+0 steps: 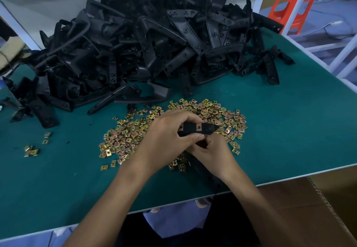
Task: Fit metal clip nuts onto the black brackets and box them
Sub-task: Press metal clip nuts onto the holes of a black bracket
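Black bracket [207, 129] lies left to right between both hands, tip pointing right, over the loose clip nuts [123, 136]. The left hand [164, 136] grips its left part and the right hand [212, 153] holds it from the near side. The cardboard box [309, 208] stands near right, closer to the right hand.

The left hand [168, 136] covers most of the black bracket [204, 130] it grips, leaving only the tip end showing. The right hand [212, 154] has its fingertips tucked beneath, so their hold cannot be told. The cardboard box [309, 208] runs off the right and bottom edges.
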The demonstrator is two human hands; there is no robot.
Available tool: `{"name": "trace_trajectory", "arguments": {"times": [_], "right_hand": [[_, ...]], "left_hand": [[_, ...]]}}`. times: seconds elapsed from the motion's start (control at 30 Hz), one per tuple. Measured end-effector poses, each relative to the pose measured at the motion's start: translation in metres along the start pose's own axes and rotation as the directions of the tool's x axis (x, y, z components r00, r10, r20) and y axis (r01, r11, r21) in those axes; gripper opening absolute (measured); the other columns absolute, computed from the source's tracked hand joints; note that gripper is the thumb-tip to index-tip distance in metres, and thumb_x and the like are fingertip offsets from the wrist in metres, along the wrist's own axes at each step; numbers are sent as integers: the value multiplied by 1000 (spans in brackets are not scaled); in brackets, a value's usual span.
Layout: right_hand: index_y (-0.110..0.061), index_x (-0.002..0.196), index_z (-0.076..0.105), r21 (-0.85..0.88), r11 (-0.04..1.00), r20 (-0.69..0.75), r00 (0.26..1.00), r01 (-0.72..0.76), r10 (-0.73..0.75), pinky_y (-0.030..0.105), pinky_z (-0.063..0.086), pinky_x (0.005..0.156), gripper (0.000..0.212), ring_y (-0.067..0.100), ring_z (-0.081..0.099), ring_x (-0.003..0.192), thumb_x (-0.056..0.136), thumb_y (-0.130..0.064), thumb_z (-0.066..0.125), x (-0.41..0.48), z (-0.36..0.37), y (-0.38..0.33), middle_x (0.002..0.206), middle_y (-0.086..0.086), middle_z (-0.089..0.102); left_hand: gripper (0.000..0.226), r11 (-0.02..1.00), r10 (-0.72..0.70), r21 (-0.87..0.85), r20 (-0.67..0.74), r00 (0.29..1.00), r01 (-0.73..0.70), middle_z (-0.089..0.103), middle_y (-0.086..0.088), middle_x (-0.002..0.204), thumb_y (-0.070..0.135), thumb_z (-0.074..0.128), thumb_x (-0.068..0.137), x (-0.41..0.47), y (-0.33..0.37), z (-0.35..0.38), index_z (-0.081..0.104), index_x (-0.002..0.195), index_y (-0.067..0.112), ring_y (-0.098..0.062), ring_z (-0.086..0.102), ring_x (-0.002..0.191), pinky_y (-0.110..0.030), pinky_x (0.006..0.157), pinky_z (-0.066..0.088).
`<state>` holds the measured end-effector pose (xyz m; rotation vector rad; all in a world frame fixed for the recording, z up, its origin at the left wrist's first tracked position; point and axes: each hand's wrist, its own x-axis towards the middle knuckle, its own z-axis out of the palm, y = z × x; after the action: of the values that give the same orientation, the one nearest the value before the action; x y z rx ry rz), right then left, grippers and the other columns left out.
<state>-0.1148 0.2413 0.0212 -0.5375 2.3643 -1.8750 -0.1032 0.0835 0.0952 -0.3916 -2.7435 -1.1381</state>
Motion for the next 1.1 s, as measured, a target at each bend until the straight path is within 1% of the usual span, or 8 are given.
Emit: {"name": "trace_trajectory", "arguments": {"times": [0.2, 0.37, 0.6, 0.7, 0.77, 0.87, 0.97, 1.1], "right_hand": [[-58, 91, 64, -158, 985, -94, 992, 66, -81, 19, 48, 57, 18, 3, 65, 74, 76, -65, 70, -3, 1, -13, 86, -22, 69], [-54, 98, 61, -190, 973, -91, 985, 130, -150, 13, 45, 58, 26, 3, 66, 77, 77, -64, 73, 0, -1, -25, 87, -20, 69], [-58, 102, 56, -349, 928, -62, 985, 132, -163, 5, 40, 59, 29, -7, 63, 80, 79, -73, 66, 1, -6, -38, 88, -34, 63], [-48, 118, 49, -496, 862, -22, 991, 107, -135, 13, 44, 63, 51, -5, 60, 87, 80, -79, 58, -7, -10, -39, 96, -30, 58], [-41, 119, 50, -548, 832, -88, 982, 91, -166, 26, 49, 61, 45, 0, 60, 83, 83, -63, 67, -20, -17, -36, 94, -22, 58], [-39, 118, 52, -541, 841, -221, 968, -20, -120, 37, 55, 69, 41, 13, 66, 93, 84, -52, 71, -50, -37, -35, 104, -14, 65], [-41, 127, 47, -489, 855, -344, 939, -173, -7, 37, 53, 84, 48, 9, 65, 107, 85, -57, 65, -91, -63, -28, 112, -16, 67], [-46, 130, 37, -408, 807, -583, 802, -428, 131, 33, 51, 90, 57, 4, 61, 113, 82, -66, 62, -155, -91, -17, 119, -19, 67]], "left_hand": [[24, 1000, 0, -24, -41, 999, -1, 64, 24, 94, 29, 85, 80, 3, 10, -20, 74, 101, 33, 0, 57, 99, -15, 83, 43], [25, 997, 62, -36, -119, 991, -66, 66, 20, 93, 29, 86, 79, 5, 22, -40, 76, 102, 33, -4, 59, 100, -12, 83, 43], [27, 995, 55, -76, -145, 988, -67, 70, 16, 101, 26, 87, 79, 5, 32, -49, 77, 105, 28, -7, 64, 106, -27, 91, 50], [27, 995, 81, -41, -152, 985, -88, 69, 16, 99, 25, 86, 80, 5, 36, -41, 76, 105, 27, -7, 62, 103, -23, 88, 48], [26, 993, 100, -53, -145, 984, -109, 68, 18, 99, 26, 85, 81, 5, 39, -28, 76, 105, 29, -6, 61, 103, -20, 87, 47], [28, 978, 181, -84, -99, 978, -189, 67, 23, 103, 25, 84, 80, 11, 49, 2, 75, 105, 31, -1, 61, 103, -13, 89, 45], [26, 946, 305, -108, -25, 952, -306, 69, 16, 101, 23, 83, 76, 20, 69, 43, 76, 102, 22, -5, 62, 98, -20, 90, 46], [27, 889, 449, -164, 139, 882, -427, 66, 16, 95, 28, 81, 75, 22, 111, 106, 73, 101, 27, -4, 57, 91, -12, 84, 39]]}}
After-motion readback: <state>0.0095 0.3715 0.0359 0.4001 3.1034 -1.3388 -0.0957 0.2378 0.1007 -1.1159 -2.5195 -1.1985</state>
